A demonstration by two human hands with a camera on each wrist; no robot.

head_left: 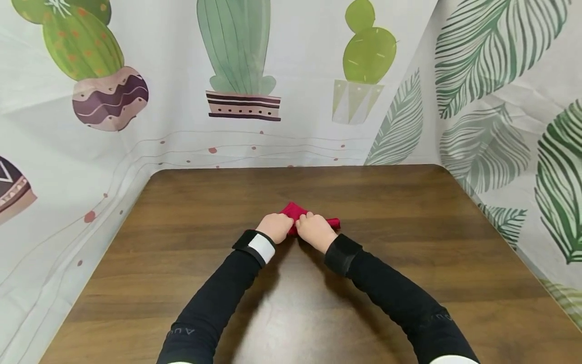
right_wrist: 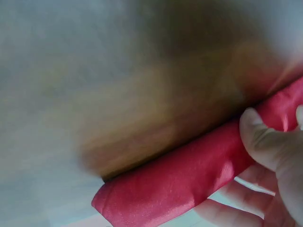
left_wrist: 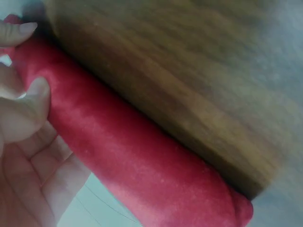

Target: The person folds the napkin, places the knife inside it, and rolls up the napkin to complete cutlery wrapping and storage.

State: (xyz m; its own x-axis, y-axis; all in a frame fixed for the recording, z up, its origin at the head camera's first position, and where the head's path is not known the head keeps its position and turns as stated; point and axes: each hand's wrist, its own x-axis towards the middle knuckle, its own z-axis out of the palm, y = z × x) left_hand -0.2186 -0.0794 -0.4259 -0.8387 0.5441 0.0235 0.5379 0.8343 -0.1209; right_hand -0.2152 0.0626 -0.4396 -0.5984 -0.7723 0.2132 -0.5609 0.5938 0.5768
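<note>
A shiny red cloth (head_left: 293, 208), rolled into a tube along its near side, lies around the middle of the wooden table. One pointed corner still spreads flat beyond the hands, and the rolled end pokes out to the right. My left hand (head_left: 275, 227) grips the roll from the left; in the left wrist view its thumb presses against the red tube (left_wrist: 128, 142). Close beside it, my right hand (head_left: 314, 231) holds the same roll, thumb on the cloth (right_wrist: 180, 177) and fingers on the other side in the right wrist view. The hands hide the roll's middle in the head view.
The brown wooden table (head_left: 191, 202) has rounded far corners. Behind it and along both sides hangs a white curtain (head_left: 309, 116) printed with cacti and leaves. Both forearms wear black sleeves (head_left: 218, 298) and wrist bands.
</note>
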